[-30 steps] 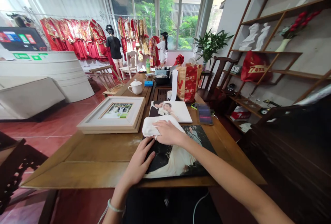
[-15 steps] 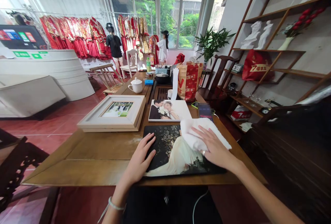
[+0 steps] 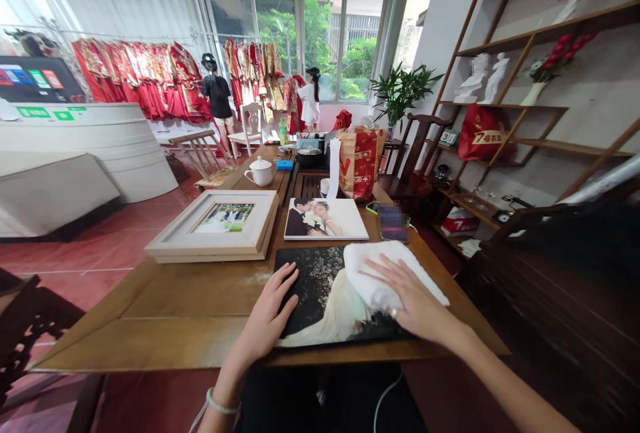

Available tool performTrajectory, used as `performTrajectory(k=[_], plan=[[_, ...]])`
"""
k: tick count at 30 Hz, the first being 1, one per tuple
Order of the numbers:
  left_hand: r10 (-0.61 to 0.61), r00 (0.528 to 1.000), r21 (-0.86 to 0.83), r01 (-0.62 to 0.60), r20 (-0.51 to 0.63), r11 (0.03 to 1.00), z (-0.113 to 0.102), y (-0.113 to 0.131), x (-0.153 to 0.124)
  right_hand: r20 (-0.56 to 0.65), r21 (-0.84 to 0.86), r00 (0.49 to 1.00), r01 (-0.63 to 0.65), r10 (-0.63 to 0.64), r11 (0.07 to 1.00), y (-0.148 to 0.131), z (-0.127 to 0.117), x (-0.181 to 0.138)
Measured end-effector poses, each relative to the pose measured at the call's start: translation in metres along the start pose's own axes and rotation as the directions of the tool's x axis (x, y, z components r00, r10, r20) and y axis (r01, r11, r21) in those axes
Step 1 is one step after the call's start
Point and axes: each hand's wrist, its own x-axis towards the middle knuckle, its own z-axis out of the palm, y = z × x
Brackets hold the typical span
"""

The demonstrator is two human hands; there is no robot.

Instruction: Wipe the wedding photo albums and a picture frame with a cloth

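Observation:
A dark photo print (image 3: 313,279), showing a pale flowing gown, lies flat at the table's near edge. My left hand (image 3: 269,313) rests on its left edge, fingers spread, holding nothing. On the print's right part lies a folded white cloth (image 3: 364,276), which hides that area. My right hand (image 3: 407,296) presses down on the cloth with its fingers stretched out flat. Just beyond is a white-bordered photo panel (image 3: 345,219) of a couple. To the left, a light wooden picture frame (image 3: 167,239) with an outdoor photo lies on what looks like another frame.
A phone (image 3: 393,223) with a cable lies behind the cloth. Farther back stand a red and tan paper bag (image 3: 359,165), a white lidded cup (image 3: 260,171) and a black pot (image 3: 310,157). Two people (image 3: 219,96) are beside racks of red garments (image 3: 143,79). Shelves (image 3: 540,109) line the right.
My right hand and the cloth have shifted slightly toward me over the print. My left hand stays in place on the print's left edge. The camera view has tilted a little.

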Motion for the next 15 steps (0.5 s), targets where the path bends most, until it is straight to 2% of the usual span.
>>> performTrajectory(k=[4, 7, 11, 15], plan=[[0.003, 1.0, -0.005, -0.003, 0.001, 1.0, -0.001, 0.0, 0.0, -0.039, 0.005, 0.999, -0.038, 0.038, 0.999, 0.03, -0.004, 0.054], [-0.004, 1.0, -0.003, 0.004, -0.007, 1.0, 0.0, 0.0, 0.0, -0.05, 0.0, 0.997, -0.055, 0.055, 0.999, 0.039, -0.005, 0.069], [-0.01, 1.0, -0.006, 0.01, -0.014, 1.0, 0.001, -0.001, 0.0, -0.036, -0.018, 0.999, -0.038, 0.037, 0.999, 0.028, -0.002, 0.048], [-0.016, 1.0, -0.006, 0.016, -0.011, 1.0, 0.003, -0.002, 0.0, -0.03, -0.064, 0.999, 0.023, -0.025, 0.998, 0.0, 0.008, -0.01]])
